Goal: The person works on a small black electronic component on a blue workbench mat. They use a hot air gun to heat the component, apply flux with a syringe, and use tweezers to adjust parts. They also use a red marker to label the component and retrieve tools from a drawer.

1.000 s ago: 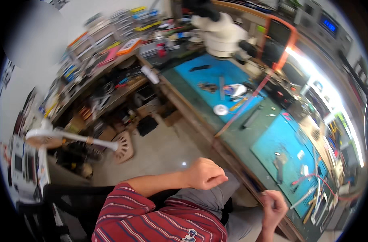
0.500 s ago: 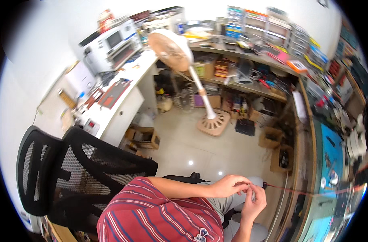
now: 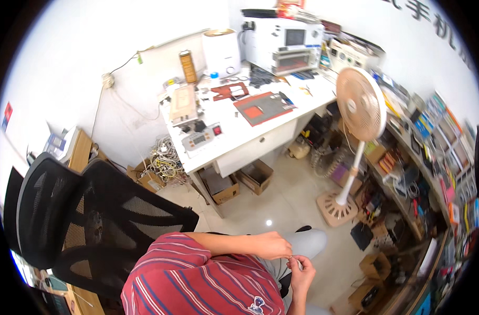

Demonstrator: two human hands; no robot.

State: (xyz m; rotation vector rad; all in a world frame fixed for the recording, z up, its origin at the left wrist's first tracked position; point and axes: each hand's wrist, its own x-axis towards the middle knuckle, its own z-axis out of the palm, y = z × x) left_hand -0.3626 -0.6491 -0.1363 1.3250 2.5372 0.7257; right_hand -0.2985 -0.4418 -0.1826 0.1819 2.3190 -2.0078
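Note:
My left hand (image 3: 273, 245) and my right hand (image 3: 302, 270) meet in front of my striped red shirt (image 3: 208, 278), above my grey-clad legs (image 3: 309, 242). The left hand is closed, its knuckles upward and its fingertips mostly hidden. Thumb and forefinger of the right hand pinch together beside the left fingertips. Anything held between them is too small to make out.
A black mesh office chair (image 3: 108, 226) stands at left. Ahead, a white desk (image 3: 224, 152) carries a grey-and-red mat (image 3: 264, 108) and a white machine (image 3: 281, 39). A pedestal fan (image 3: 361, 102) stands right of it, near cluttered shelves (image 3: 407, 142). Cardboard boxes (image 3: 255, 176) sit underneath the desk.
The view has swung left, bringing the desk toward the middle and moving the right-hand bench mostly out of view. My hands stay together, with the left now turned knuckles-up.

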